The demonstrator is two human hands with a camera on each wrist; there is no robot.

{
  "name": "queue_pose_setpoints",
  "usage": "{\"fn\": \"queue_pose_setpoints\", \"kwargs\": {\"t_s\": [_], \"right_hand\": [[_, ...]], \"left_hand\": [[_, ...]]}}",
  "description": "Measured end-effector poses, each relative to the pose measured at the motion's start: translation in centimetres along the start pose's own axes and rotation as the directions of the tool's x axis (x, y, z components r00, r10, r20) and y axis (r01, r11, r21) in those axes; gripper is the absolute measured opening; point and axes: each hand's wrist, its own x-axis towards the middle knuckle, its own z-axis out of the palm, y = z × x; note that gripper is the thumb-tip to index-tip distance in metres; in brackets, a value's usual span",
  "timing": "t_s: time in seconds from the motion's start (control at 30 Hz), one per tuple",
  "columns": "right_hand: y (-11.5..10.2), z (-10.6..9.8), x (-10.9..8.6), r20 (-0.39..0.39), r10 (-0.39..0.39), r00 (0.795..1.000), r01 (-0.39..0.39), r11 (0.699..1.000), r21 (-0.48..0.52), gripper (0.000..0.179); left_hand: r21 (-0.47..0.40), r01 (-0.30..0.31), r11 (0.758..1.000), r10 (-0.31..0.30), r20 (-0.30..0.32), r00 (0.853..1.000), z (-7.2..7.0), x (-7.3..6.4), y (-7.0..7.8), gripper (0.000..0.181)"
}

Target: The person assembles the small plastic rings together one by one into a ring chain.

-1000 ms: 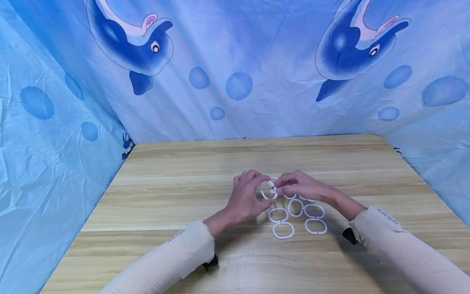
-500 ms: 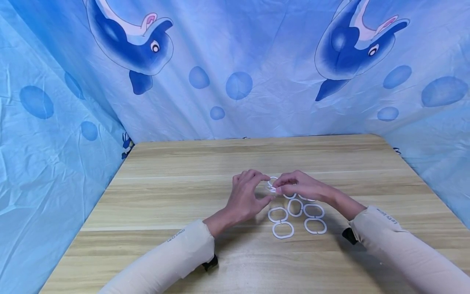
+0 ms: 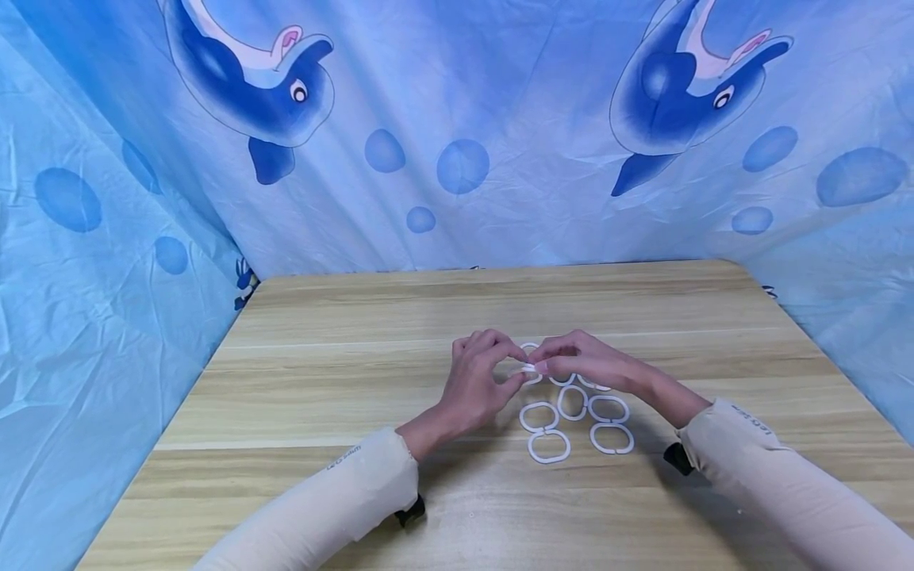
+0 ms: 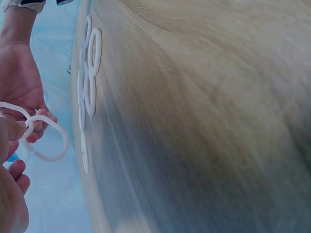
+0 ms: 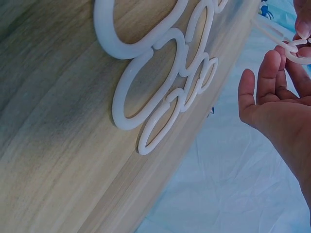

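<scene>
White oval plastic links, each ring with a small gap, are in play. My left hand (image 3: pixel 474 385) pinches one between thumb and fingertips. Facing it, my right hand (image 3: pixel 589 365) pinches another at the same spot. Seen from the left wrist, one held link (image 4: pixel 64 133) crosses a second link (image 4: pixel 12 107) between the fingertips, above the table. The right wrist view has the thin edge of a held link (image 5: pixel 269 32) near both sets of fingertips, its grip partly cut off by the frame. Fingers hide the contact point in the head view.
Several more white links (image 3: pixel 531 450) lie flat on the wooden table (image 3: pixel 343 396), close below and in front of the hands; some sit end to end. A blue dolphin-print cloth (image 3: pixel 528 79) hangs behind the table and at its sides.
The left thumb and forefinger have closed in from a wide spread onto the links at the right fingertips. A held link has turned from face-on to edge-on. The right hand stays about in place.
</scene>
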Motion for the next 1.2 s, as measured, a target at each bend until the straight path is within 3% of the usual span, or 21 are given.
{"fn": "queue_pose_setpoints", "kwargs": {"t_s": [0.33,0.53,0.77,0.87,1.0,1.2], "right_hand": [[0.1,0.0,-0.1,0.009,-0.030,1.000,0.029,0.997,0.078,0.034],[0.4,0.0,0.0,0.037,-0.065,0.997,0.057,0.982,0.181,0.033],[0.7,-0.1,0.1,0.082,-0.168,0.982,0.131,0.932,0.339,0.035],[0.8,-0.3,0.0,0.077,-0.160,0.984,0.121,0.923,0.365,0.036],[0.7,-0.9,-0.3,0.019,-0.079,0.997,0.070,0.955,0.289,0.040],[1.0,-2.2,-1.3,-0.113,0.022,0.993,-0.009,0.994,0.110,0.040]], "left_hand": [[-0.005,-0.022,1.000,0.022,-0.046,0.999,0.0,0.1,0.1,0.016],[-0.089,0.043,0.995,-0.046,-0.033,0.998,0.0,0.2,0.1,0.015],[-0.213,0.131,0.968,-0.140,-0.029,0.990,0.0,0.4,-0.1,0.014],[-0.243,0.153,0.958,-0.165,-0.031,0.986,-0.1,0.4,-0.2,0.013],[-0.291,0.196,0.936,-0.209,-0.015,0.978,-0.3,0.5,-0.3,0.011],[-0.386,0.295,0.874,-0.306,0.035,0.951,-0.7,0.4,-0.3,0.007]]}}
